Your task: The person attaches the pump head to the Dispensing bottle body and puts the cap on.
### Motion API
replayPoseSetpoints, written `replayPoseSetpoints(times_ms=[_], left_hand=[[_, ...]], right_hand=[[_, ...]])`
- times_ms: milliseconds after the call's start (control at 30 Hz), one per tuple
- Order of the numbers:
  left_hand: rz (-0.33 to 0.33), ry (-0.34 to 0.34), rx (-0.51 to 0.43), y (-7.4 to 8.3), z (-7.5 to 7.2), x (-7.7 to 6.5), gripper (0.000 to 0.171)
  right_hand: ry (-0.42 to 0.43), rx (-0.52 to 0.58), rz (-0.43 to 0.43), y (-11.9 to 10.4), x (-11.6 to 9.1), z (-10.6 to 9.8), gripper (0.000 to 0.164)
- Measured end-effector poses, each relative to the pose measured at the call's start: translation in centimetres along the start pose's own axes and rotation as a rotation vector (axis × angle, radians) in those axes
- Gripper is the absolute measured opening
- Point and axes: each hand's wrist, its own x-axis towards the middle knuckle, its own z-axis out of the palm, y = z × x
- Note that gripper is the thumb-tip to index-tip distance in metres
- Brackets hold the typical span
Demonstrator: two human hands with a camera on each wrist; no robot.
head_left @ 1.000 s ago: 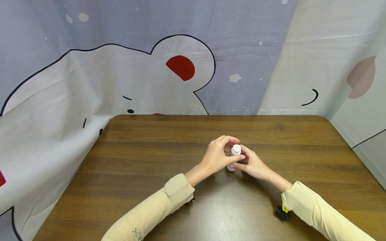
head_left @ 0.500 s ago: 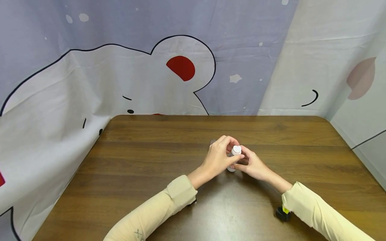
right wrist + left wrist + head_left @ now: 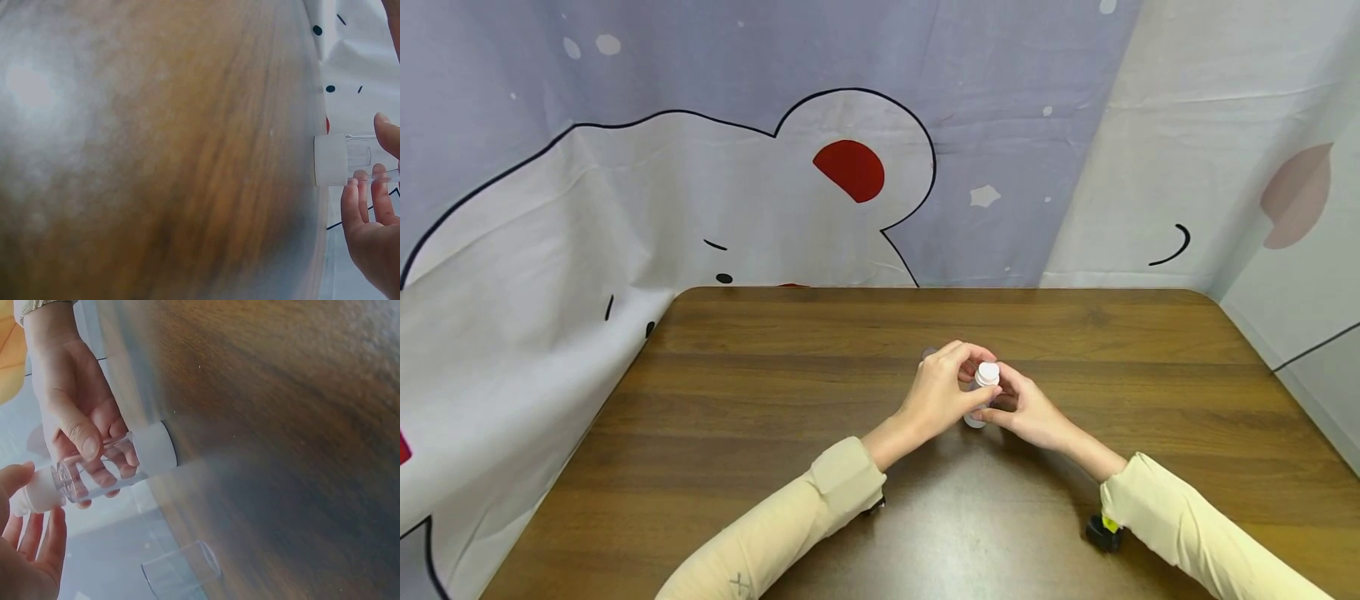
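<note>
A small clear bottle (image 3: 94,478) with a white base (image 3: 156,449) and a stepped white top (image 3: 988,374) stands upright between the two hands. My left hand (image 3: 934,392) holds the white top, thumb on the near side and fingers round the far side. Lower down, my right hand (image 3: 1033,412) grips the clear body, its thumb (image 3: 80,434) and fingers on opposite sides. The right wrist view shows the bottle's white base (image 3: 331,160) below the right fingers (image 3: 355,203), close over the table.
A clear open-ended cover (image 3: 181,569) stands on the brown wooden table (image 3: 737,375), mostly hidden behind the left hand in the head view. A black wrist device (image 3: 1103,533) sits under the right sleeve. A patterned curtain (image 3: 700,192) hangs behind the table.
My left fingers and thumb have drawn in slightly round the white top; the left forearm shifted a little right, then back. The right hand and the bottle have stayed nearly still.
</note>
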Motion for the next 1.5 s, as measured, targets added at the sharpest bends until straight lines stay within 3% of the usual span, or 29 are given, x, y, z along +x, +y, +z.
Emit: replayPoseSetpoints(times_ms=[533,1167,1300,1500], left_hand=[[0.032,-0.063,-0.039,-0.33,-0.21,0.14,0.03],[0.048,-0.13,-0.101,-0.58,0.01,0.43,0.036],[0.039,-0.094,-0.105,-0.45,0.19,0.33,0.04],[-0.023,0.034,-0.109,-0.09,0.58,0.29,0.038]], right_hand=[[-0.006,-0.016,0.025,-0.17,-0.05,0.02,0.062],[0.0,-0.05,0.014,0.08,-0.21,-0.19,0.049],[-0.007,-0.039,-0.015,0.11,-0.15,-0.12,0.054],[-0.011,-0.03,0.002,0.02,-0.07,-0.04,0.058]])
